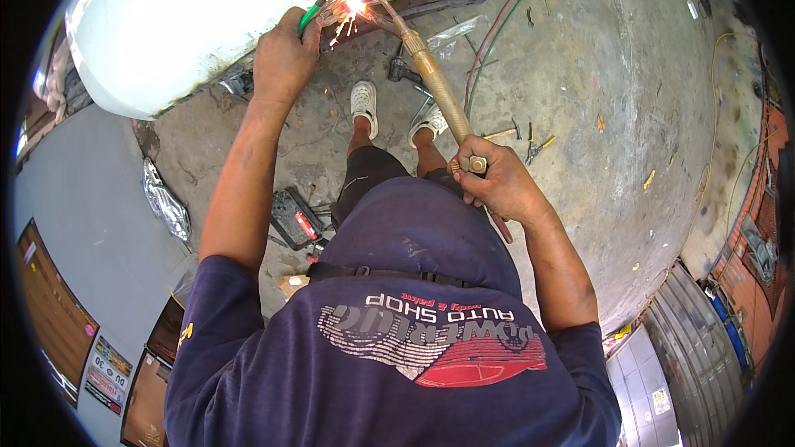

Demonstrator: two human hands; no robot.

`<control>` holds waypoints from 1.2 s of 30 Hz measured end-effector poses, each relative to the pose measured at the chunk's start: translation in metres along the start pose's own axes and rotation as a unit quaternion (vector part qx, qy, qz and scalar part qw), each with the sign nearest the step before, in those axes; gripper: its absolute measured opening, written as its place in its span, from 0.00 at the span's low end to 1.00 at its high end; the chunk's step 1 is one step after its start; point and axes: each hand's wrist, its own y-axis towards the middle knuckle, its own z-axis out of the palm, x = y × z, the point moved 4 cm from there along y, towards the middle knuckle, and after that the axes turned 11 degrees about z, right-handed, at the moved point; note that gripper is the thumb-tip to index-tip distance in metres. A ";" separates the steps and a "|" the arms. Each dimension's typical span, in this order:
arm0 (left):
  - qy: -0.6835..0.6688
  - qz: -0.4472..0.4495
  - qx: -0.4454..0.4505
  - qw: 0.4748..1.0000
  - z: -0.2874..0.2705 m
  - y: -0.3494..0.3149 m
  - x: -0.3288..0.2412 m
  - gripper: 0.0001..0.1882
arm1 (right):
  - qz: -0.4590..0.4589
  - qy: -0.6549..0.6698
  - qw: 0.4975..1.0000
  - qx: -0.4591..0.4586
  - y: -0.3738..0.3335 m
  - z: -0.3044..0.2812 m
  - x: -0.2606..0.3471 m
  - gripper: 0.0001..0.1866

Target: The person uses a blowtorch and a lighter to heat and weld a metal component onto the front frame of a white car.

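My right hand point(501, 182) is closed around the valve end of a brass gas torch point(436, 83). The torch slants up and to the left, and its tip is at a bright orange flare point(354, 7) with sparks falling from it. That glow sits along the scorched lower edge of a white vehicle body panel point(199, 25). Close to the flare on its left, my left hand point(286, 56) grips a green-handled tool point(311, 13). The tool's working end is hidden by the hand and the glare.
Red and green hoses point(497, 37) run across the concrete floor at the right. A dark hand tool point(402, 69) lies under the panel near my shoes, and yellow-handled pliers point(540, 147) lie farther right. A black tray point(296, 219) rests by my left side.
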 end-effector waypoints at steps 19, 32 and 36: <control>0.005 -0.004 0.004 1.000 0.000 0.000 -0.002 0.17 | -0.004 0.005 1.000 0.006 0.002 -0.001 -0.003 0.05; 0.025 0.007 -0.015 1.000 -0.001 -0.003 -0.006 0.16 | 0.000 -0.013 1.000 0.002 0.002 -0.001 -0.002 0.04; -0.024 -0.026 -0.014 0.999 -0.005 -0.006 -0.009 0.16 | -0.007 -0.002 1.000 0.003 0.001 0.000 -0.002 0.04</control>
